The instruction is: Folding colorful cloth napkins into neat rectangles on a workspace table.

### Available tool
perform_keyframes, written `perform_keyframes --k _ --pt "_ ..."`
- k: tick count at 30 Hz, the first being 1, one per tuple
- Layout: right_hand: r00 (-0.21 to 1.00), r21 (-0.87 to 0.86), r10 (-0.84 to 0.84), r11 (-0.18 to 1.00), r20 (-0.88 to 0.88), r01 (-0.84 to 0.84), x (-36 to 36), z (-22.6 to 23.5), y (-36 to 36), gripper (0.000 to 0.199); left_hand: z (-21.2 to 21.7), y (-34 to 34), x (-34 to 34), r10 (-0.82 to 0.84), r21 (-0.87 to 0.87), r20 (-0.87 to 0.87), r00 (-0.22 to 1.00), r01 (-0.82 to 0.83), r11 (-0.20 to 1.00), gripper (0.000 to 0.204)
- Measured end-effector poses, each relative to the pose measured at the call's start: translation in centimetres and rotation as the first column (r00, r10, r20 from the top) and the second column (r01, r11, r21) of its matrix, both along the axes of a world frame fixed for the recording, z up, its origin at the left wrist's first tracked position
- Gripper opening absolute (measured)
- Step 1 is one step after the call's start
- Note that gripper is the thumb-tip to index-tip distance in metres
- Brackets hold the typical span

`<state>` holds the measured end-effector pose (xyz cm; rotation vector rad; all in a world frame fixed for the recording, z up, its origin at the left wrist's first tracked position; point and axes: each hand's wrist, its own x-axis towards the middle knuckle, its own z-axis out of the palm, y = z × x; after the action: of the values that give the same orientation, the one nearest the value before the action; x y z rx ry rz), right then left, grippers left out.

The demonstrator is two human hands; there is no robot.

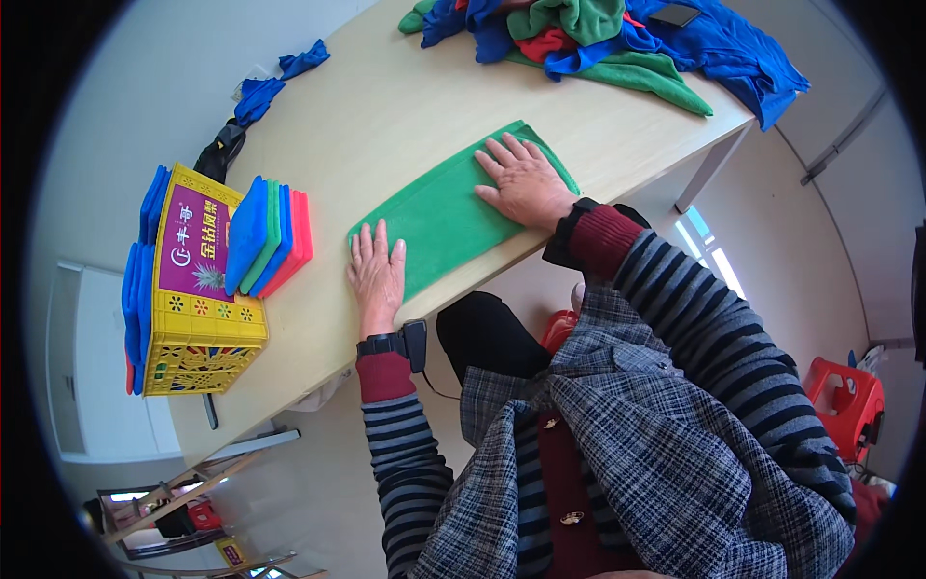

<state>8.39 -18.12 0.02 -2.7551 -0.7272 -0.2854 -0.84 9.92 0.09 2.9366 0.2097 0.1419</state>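
Green cloth [439,217], folded into a long flat strip, lies near the front edge of a pale wooden table [386,106], running at a slant from lower left to upper right. The person's left hand [376,272] rests flat on the cloth's near left end, fingers spread and released, palm down, gripping nothing. The right hand [524,181] presses flat on the far right end in the same way, fingers splayed, not clenched. Both forearms wear striped sleeves with dark red cuffs, and a small black device [413,343] is strapped at the left wrist. To the left of the cloth, a stack of folded cloths [270,236] in blue, green and red leans against a yellow plastic crate [198,328] at the table's end. At the far side of the table sits a loose heap of cloths [617,39], blue, green and red, well apart from the hands.
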Motion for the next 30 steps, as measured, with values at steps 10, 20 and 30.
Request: perform_keyframes --k 10,20,30 --pt "0.996 -0.005 -0.09 0.996 0.006 0.09 -0.1 0.8 -3.0 0.065 0.0 0.6 -0.9 0.024 0.014 0.019 1.0 -0.025 1.0 0.067" --pt "0.993 0.065 -0.042 0.997 0.11 0.035 -1.5 1.1 -3.8 0.066 -0.2 0.0 -2.8 0.06 0.04 0.039 0.997 -0.062 0.997 0.066" --pt "0.999 -0.009 0.039 0.999 0.006 -0.039 0.0 0.2 -2.5 0.068 0.2 -0.7 -2.9 0.069 0.057 0.019 0.997 -0.07 0.996 0.067"
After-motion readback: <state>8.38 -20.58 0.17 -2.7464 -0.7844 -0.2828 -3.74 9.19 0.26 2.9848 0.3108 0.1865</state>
